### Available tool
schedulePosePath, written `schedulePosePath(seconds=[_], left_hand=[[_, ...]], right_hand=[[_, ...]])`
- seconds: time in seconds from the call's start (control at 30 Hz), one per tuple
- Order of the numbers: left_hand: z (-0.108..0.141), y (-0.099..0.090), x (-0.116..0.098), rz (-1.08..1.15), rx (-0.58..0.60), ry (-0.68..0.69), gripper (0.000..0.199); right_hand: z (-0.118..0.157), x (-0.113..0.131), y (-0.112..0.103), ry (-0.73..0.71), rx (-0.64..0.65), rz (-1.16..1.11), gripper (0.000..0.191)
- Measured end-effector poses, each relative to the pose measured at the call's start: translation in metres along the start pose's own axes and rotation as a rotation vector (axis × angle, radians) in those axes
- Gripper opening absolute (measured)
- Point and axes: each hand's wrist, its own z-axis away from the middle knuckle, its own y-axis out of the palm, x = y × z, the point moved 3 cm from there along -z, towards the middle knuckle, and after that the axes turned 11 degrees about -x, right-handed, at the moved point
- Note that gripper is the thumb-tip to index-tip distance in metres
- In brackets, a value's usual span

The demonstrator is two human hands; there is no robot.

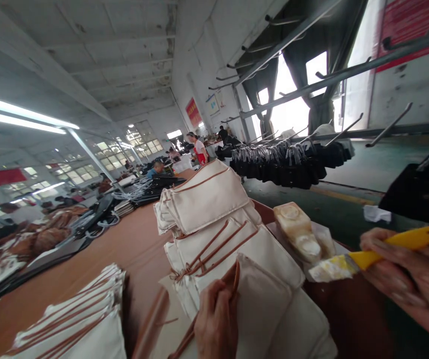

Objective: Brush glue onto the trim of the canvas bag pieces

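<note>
My left hand (216,319) is closed on the brown-trimmed edge of a cream fabric pouch (263,299) in front of me. Under and beyond it lies a stack of similar cream pieces (210,199) with brown edging. Off to the right, my right hand (405,279) grips a paintbrush (371,257) by its yellow handle. White and yellowish paste coats the bristles, which point left toward the pouches. Between brush and stack stands a glue-smeared plastic container (297,229). A second pile of cream pieces (83,319) with brown strips lies at the lower left.
The brown tabletop (139,244) runs away from me. Black bags (282,164) hang from a metal rack at right, its bare hooks (390,124) sticking out. Dark straps and goods (98,214) line the left. A person in a red apron (200,152) stands farther back.
</note>
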Motion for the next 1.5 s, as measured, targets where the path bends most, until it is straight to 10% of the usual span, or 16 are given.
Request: schedulePosePath(seconds=[0.2, 0.63, 1.23, 1.5], left_hand=[[-0.036, 0.037, 0.013, -0.027, 0.467, -0.377, 0.008], [-0.038, 0.088, 0.015, 0.437, 0.668, -0.653, 0.028], [-0.037, 0.055, -0.023, 0.628, 0.642, -0.629, 0.033], [-0.014, 0.039, -0.043, 0.524, 0.369, -0.306, 0.017]], right_hand=[[0.001, -0.022, 0.016, 0.217, 0.141, -0.160, 0.032], [-0.027, -0.043, 0.078, 0.106, 0.303, -0.042, 0.029], [-0.023, -0.036, 0.103, -0.182, 0.450, 0.308, 0.029], [-0.032, -0.033, 0.093, -0.208, 0.286, 0.247, 0.029]])
